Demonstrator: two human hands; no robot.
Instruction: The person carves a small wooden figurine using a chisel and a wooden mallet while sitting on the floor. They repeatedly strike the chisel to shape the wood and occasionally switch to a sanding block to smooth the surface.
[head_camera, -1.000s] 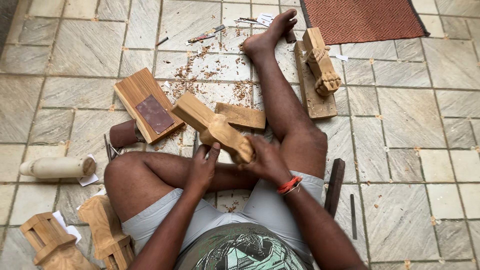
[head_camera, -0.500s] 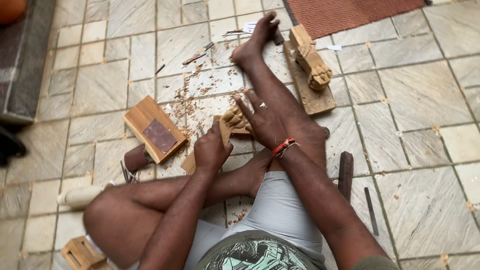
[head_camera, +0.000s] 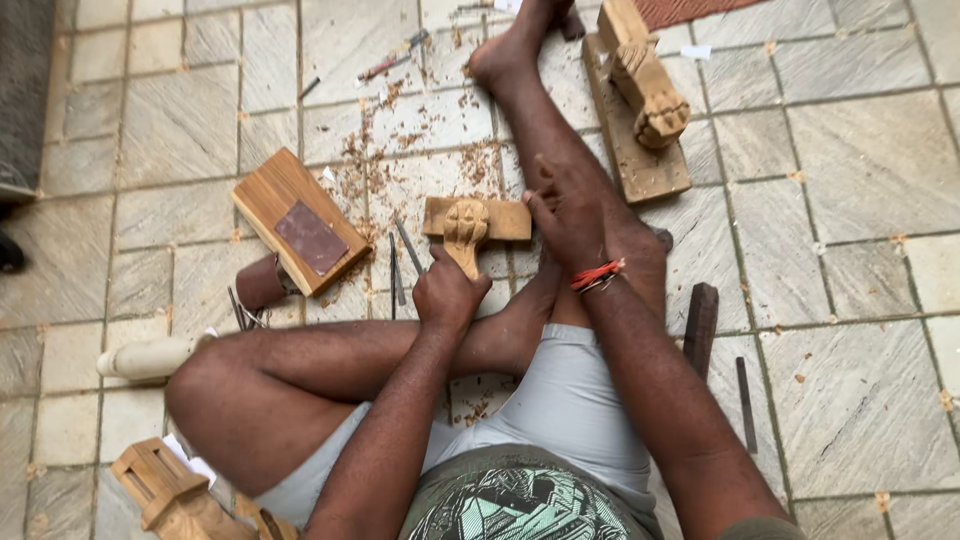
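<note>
Carved block (head_camera: 468, 228) lowered to tiled floor (head_camera: 860, 160) | left hand (head_camera: 447, 295) fingers gripping it | right hand (head_camera: 570, 215) fingers steadying | shavings (head_camera: 400, 150) scattered

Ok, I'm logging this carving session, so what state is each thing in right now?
Carved wooden piece: lying on the floor, held at its near end.
Left hand: grip closed on the carved piece.
Right hand: resting against the piece's flat end.
Second carving: lying on its board, untouched.
Wood block with dark pad: flat on the floor.
Chisels: lying loose on the floor.
Wood chips: scattered.
</note>
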